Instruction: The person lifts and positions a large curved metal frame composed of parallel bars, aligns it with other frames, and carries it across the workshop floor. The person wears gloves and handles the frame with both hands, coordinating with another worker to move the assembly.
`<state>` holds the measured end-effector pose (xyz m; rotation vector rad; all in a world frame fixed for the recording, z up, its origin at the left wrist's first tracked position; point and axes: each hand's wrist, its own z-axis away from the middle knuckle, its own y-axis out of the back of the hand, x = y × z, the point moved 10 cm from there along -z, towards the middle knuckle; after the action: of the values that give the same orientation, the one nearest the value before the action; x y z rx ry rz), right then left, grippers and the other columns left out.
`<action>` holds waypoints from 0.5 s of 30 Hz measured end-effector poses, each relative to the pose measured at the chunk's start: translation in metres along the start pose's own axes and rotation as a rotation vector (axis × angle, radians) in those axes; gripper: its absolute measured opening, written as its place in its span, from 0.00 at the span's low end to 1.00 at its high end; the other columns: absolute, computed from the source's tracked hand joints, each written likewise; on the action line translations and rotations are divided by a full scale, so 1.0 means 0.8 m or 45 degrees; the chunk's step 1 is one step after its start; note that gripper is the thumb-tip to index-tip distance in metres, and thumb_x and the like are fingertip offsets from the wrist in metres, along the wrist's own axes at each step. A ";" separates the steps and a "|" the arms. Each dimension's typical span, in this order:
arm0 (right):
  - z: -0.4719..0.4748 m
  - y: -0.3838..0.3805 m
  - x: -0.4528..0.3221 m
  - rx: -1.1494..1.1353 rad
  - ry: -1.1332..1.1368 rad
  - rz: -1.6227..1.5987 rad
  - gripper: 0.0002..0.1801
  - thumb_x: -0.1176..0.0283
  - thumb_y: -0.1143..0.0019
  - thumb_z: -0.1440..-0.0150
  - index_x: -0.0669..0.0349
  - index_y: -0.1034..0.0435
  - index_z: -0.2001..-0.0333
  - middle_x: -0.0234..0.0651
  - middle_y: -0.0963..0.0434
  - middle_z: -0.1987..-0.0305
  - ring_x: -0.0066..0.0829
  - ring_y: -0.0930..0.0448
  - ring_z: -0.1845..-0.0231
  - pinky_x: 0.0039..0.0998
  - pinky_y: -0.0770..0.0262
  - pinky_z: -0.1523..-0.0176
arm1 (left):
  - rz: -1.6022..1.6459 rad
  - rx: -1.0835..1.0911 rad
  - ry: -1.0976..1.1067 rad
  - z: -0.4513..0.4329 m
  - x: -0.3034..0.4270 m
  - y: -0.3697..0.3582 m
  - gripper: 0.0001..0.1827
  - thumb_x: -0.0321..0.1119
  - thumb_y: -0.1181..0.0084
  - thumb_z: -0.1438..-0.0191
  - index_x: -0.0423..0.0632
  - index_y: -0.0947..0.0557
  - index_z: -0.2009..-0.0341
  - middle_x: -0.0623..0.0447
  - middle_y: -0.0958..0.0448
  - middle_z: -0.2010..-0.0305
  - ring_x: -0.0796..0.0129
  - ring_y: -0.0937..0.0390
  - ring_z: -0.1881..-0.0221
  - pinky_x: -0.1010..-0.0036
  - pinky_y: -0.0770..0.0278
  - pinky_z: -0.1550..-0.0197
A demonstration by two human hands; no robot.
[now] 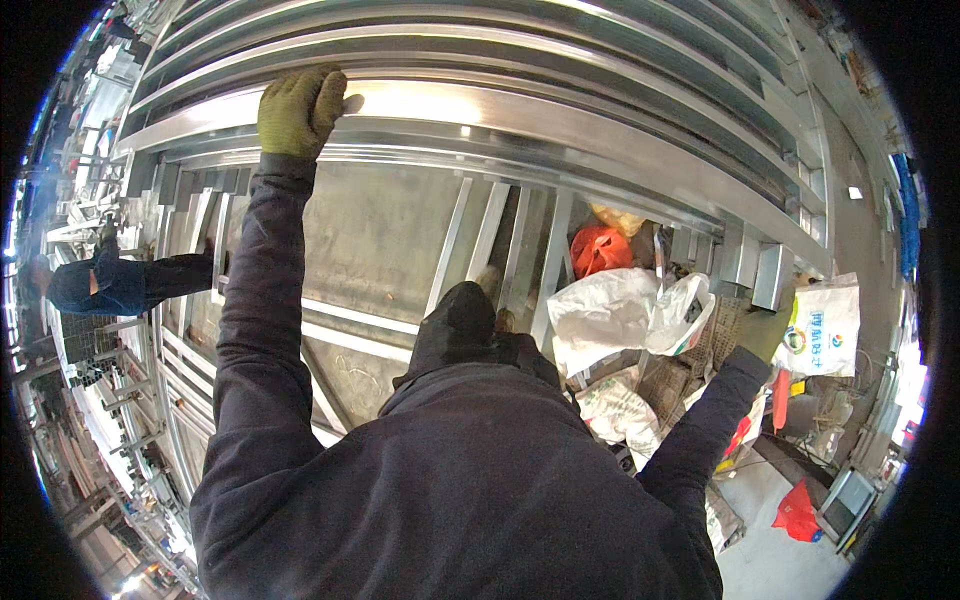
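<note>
A large frame of bright metal tubes (570,124) with parallel bars stretches across the top of the view in front of me. My left hand (298,112), in a yellow-green knit glove, is closed over its near rail, left of the middle. My right hand (761,334) wears a similar glove and is at the right end, just below a short square-tube leg (772,274) of the frame. Its fingers are blurred and partly hidden, so I cannot tell whether it grips the leg. A white printed bag (821,326) is right beside that hand.
Below the frame are white plastic bags (607,307), a red bag (600,251) and upright metal bars (487,225). A person in dark clothes (112,286) is at the left among racks of metal stock. A red cloth-like item (797,514) lies at lower right.
</note>
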<state>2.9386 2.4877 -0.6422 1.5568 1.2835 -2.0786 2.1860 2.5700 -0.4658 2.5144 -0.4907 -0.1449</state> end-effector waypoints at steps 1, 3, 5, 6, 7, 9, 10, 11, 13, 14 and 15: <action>-0.015 -0.008 0.001 -0.033 0.030 0.000 0.26 0.52 0.41 0.38 0.58 0.31 0.45 0.36 0.23 0.47 0.33 0.23 0.51 0.33 0.23 0.54 | 0.021 -0.007 0.004 -0.011 -0.004 -0.012 0.19 0.52 0.44 0.38 0.49 0.15 0.63 0.50 0.16 0.67 0.52 0.19 0.64 0.59 0.24 0.57; -0.042 -0.019 0.007 -0.051 0.124 0.015 0.25 0.52 0.42 0.38 0.58 0.30 0.45 0.36 0.24 0.46 0.32 0.23 0.50 0.32 0.23 0.53 | 0.069 -0.025 0.014 -0.028 -0.013 -0.031 0.19 0.52 0.45 0.38 0.49 0.15 0.63 0.50 0.16 0.66 0.51 0.19 0.64 0.58 0.25 0.57; -0.042 -0.047 -0.025 -0.155 0.643 0.728 0.31 0.65 0.35 0.45 0.62 0.35 0.40 0.43 0.25 0.44 0.38 0.23 0.46 0.35 0.23 0.46 | 0.016 -0.026 -0.044 -0.049 -0.014 -0.040 0.19 0.48 0.49 0.34 0.44 0.15 0.59 0.44 0.17 0.66 0.48 0.19 0.64 0.59 0.23 0.59; -0.041 -0.064 -0.034 -0.156 0.851 1.057 0.33 0.69 0.33 0.46 0.63 0.36 0.39 0.45 0.25 0.43 0.40 0.23 0.45 0.36 0.24 0.44 | 0.019 -0.045 -0.038 -0.060 -0.016 -0.052 0.19 0.48 0.48 0.35 0.44 0.15 0.59 0.44 0.17 0.66 0.48 0.19 0.64 0.59 0.23 0.59; -0.044 -0.070 -0.037 -0.104 0.891 1.236 0.34 0.70 0.33 0.47 0.64 0.38 0.38 0.45 0.26 0.42 0.39 0.24 0.43 0.36 0.25 0.42 | 0.023 -0.046 -0.021 -0.066 -0.017 -0.055 0.19 0.48 0.48 0.35 0.45 0.15 0.59 0.44 0.17 0.66 0.48 0.18 0.64 0.59 0.22 0.59; -0.050 -0.086 -0.039 -0.141 0.848 1.327 0.36 0.73 0.34 0.47 0.65 0.40 0.36 0.46 0.27 0.41 0.39 0.27 0.40 0.37 0.28 0.39 | -0.022 -0.020 -0.012 -0.078 -0.016 -0.068 0.20 0.49 0.49 0.35 0.45 0.15 0.62 0.45 0.17 0.66 0.50 0.18 0.63 0.59 0.23 0.58; -0.070 -0.075 -0.032 -0.084 0.533 0.891 0.34 0.69 0.37 0.44 0.63 0.40 0.36 0.43 0.27 0.41 0.37 0.27 0.41 0.37 0.27 0.40 | 0.035 0.008 -0.005 -0.084 -0.016 -0.073 0.19 0.50 0.47 0.37 0.46 0.14 0.62 0.47 0.16 0.66 0.51 0.18 0.63 0.59 0.23 0.57; -0.087 -0.074 -0.018 0.025 0.310 0.612 0.32 0.65 0.39 0.42 0.62 0.39 0.36 0.41 0.28 0.40 0.36 0.28 0.41 0.38 0.26 0.42 | 0.089 0.027 -0.006 -0.090 -0.017 -0.078 0.19 0.50 0.44 0.39 0.48 0.14 0.63 0.49 0.15 0.65 0.52 0.18 0.63 0.59 0.23 0.56; -0.114 -0.103 0.010 0.059 0.040 0.147 0.30 0.58 0.43 0.38 0.59 0.38 0.37 0.37 0.29 0.39 0.34 0.29 0.41 0.38 0.24 0.45 | 0.078 -0.005 0.059 -0.124 -0.047 -0.109 0.17 0.48 0.42 0.40 0.48 0.14 0.65 0.50 0.15 0.66 0.52 0.17 0.63 0.59 0.22 0.57; -0.122 -0.115 0.014 0.044 -0.004 0.039 0.30 0.61 0.41 0.39 0.59 0.38 0.36 0.38 0.30 0.38 0.35 0.29 0.40 0.40 0.24 0.45 | 0.050 -0.004 0.049 -0.132 -0.047 -0.113 0.16 0.47 0.42 0.41 0.48 0.14 0.66 0.50 0.15 0.65 0.52 0.17 0.63 0.59 0.22 0.56; -0.129 -0.124 0.018 0.006 -0.044 -0.080 0.31 0.63 0.39 0.40 0.59 0.39 0.36 0.39 0.30 0.37 0.36 0.30 0.39 0.41 0.24 0.44 | 0.047 0.068 -0.072 -0.145 -0.041 -0.116 0.15 0.47 0.41 0.41 0.48 0.15 0.66 0.50 0.15 0.65 0.52 0.17 0.63 0.59 0.22 0.56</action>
<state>2.9363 2.6275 -0.6098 1.4938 1.3326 -2.1382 2.2084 2.7136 -0.4203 2.5576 -0.5706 -0.1911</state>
